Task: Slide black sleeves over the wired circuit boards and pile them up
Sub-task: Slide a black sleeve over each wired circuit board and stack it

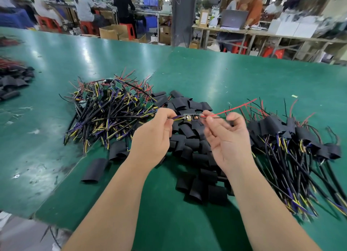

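Bare wired circuit board (189,117) hung above sleeve heap (195,143), middle of bench (206,78). Grip: left hand (155,130) pinched purple-yellow leads (177,117); right hand (227,138) pinched red lead (234,109). Judged light; board stiff, components fragile, leads floppy. Best gripped by leads close against board ends.

Left hand (154,136): we see its back, thumb and forefinger pinching one end of the wired circuit board (189,117).
Right hand (228,138): palm turned towards us, fingertips pinching the other end, remaining fingers loosely curled.
Forearms: bare, both reaching forward, hands near each other and level.
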`<state>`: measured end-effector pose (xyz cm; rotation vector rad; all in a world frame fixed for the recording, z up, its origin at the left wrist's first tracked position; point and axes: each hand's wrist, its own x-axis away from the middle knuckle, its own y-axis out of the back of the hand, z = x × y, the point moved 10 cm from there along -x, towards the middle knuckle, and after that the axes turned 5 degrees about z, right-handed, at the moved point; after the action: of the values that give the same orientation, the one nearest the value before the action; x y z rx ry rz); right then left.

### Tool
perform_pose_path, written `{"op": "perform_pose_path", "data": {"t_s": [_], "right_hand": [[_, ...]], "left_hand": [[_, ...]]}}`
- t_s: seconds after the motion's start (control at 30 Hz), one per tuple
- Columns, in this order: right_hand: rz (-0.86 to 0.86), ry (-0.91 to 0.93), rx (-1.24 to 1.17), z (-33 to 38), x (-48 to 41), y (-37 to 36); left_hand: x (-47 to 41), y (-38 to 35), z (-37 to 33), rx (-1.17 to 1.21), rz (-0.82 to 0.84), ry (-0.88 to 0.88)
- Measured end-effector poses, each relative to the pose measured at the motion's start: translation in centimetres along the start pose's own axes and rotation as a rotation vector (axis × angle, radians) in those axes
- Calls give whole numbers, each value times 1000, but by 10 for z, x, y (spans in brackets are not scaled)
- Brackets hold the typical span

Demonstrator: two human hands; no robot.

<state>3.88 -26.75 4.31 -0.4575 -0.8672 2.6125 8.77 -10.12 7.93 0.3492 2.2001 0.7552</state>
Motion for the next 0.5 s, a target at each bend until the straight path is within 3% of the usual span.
{"op": "perform_pose_path", "data": {"t_s": [0.1, 0.2, 0.5], "right_hand": [[-94, 214, 395, 29, 4, 5], [-146, 296, 642, 41, 12, 0], [-168, 367, 685, 48, 18, -6]], "left_hand": [[-2, -5, -5, -87, 66, -3], [-2, -7, -8, -126, 85, -14], [0, -24, -19, -336, 105, -80]]}}
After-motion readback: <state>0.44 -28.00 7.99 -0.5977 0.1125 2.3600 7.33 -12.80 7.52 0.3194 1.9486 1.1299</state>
